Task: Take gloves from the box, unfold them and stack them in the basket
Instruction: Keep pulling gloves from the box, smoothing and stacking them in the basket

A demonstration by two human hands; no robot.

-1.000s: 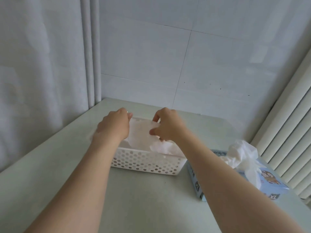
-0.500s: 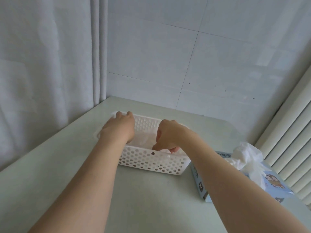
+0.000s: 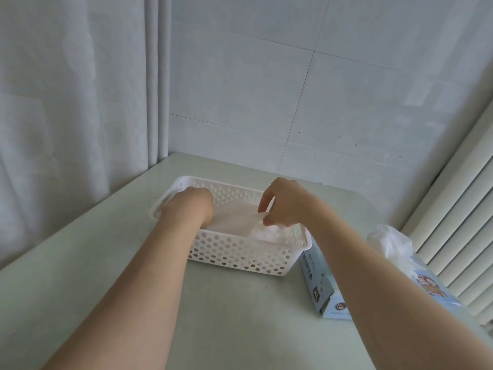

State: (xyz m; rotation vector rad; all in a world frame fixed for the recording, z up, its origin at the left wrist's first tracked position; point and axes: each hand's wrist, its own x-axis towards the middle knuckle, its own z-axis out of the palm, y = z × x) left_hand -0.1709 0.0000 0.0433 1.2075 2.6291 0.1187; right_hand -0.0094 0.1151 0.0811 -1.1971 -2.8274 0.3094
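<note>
A white perforated basket [image 3: 240,253] stands on the table. A thin translucent glove [image 3: 232,222] lies flat inside it, on top of others. My left hand [image 3: 190,206] reaches down into the basket's left end and rests on the glove; its fingers are hidden behind the back of the hand. My right hand [image 3: 286,204] hovers over the basket's right end with fingers curled, thumb and fingertips pinching the glove's crumpled right edge. The light blue glove box [image 3: 317,284] lies right of the basket, partly behind my right forearm, with a tuft of gloves [image 3: 392,241] sticking out of its top.
The pale table [image 3: 240,316] sits in a corner. A grey curtain [image 3: 66,102] hangs along the left, a tiled wall [image 3: 293,89] is behind, and white slats [image 3: 458,222] run along the right close to the box.
Both hands brought the glove down from above the basket into it. Since half a second ago my right hand has risen slightly; the left stays down inside.
</note>
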